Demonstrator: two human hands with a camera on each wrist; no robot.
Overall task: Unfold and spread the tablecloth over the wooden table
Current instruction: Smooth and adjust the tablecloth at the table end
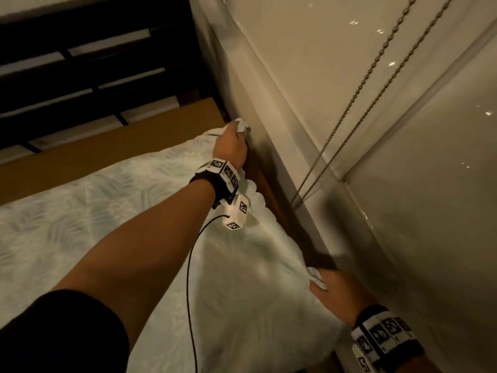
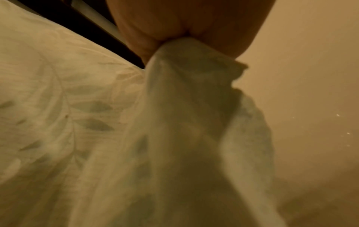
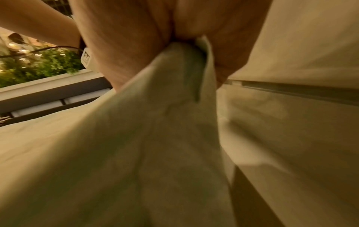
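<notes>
The tablecloth (image 1: 139,211), white w/ a faint leaf print, is spread over the wooden surface (image 1: 67,152), its wall-side edge run between the two grips. That edge is bunched and pinched in the left grip (image 1: 231,146) at the far end and in the right grip (image 1: 336,294) at the near end. Both grips are crowded by the glossy wall (image 1: 336,90); a bead chain (image 1: 357,90) hangs btw. them, and dark slats (image 1: 80,63) lie beyond the left grip.

Dim, warm yellow-brown light throughout; small specular glints on the glossy wall (image 1: 336,76); deep shadow along the wall's base; heavily blurred, soft wrist views; curved straight lines from wide-angle distortion; black, crushed upper-left corner
</notes>
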